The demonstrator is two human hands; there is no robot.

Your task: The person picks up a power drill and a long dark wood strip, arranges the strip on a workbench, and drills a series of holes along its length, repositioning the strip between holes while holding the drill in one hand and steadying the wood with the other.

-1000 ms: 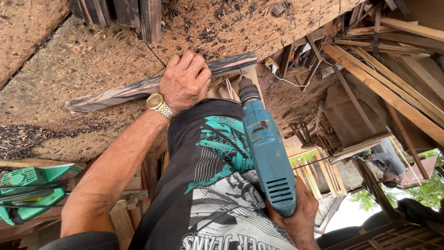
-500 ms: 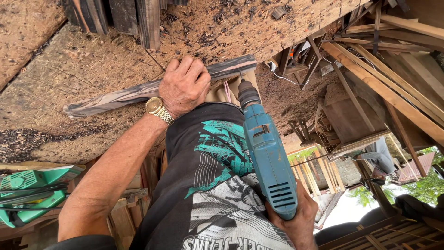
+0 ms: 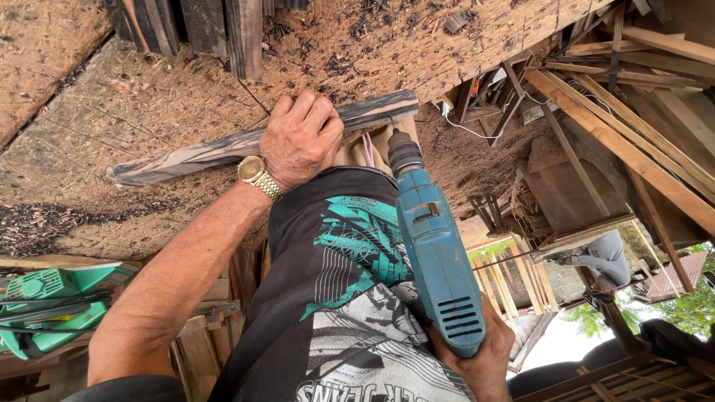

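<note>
The person's left hand (image 3: 302, 141) lies on a long strip of dark, striped wood (image 3: 186, 156). The fingers are bent over the strip and press it down against the rough, dusty ground (image 3: 112, 89). A gold watch (image 3: 259, 177) sits on that wrist.

The right hand (image 3: 477, 357) is wrapped tight around the handle of a blue drill (image 3: 436, 260). The drill points at the strip, just beside the left hand. Its tip is hidden behind a fold of cloth, so it may be touching the wood, but that is hard to tell.

This looks like the drilling step: one hand holds the wood so it cannot slide, and the other aims the drill. A good next move would need the strip kept very steady, the drill held straight, and the left fingers kept well away from the spinning tip.

A green tool (image 3: 45, 309) lies off to the side. Wooden sticks and frames (image 3: 633, 149) are piled farther away.
</note>
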